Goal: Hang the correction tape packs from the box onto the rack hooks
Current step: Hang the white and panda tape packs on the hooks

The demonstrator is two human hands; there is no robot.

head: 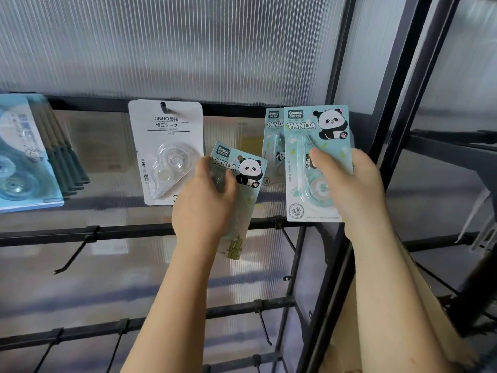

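My right hand [349,189] grips a mint-green panda correction tape pack [312,135] upright, held up against the top rack bar [234,107] at the right. Just behind it another panda pack [273,146] hangs on the rack, partly hidden. My left hand [204,203] holds a third panda pack [248,170], tilted to the right, in front of the rack's middle. A white JINUO correction tape pack [164,146] hangs from a black hook [163,106] to the left. The box is not in view.
Blue packs [24,152] hang in a stack at far left. Empty black hooks stick out from the lower bars, one at left [72,254], one at centre-right [287,238] and one lower [263,327]. A black frame post [347,84] bounds the rack's right side.
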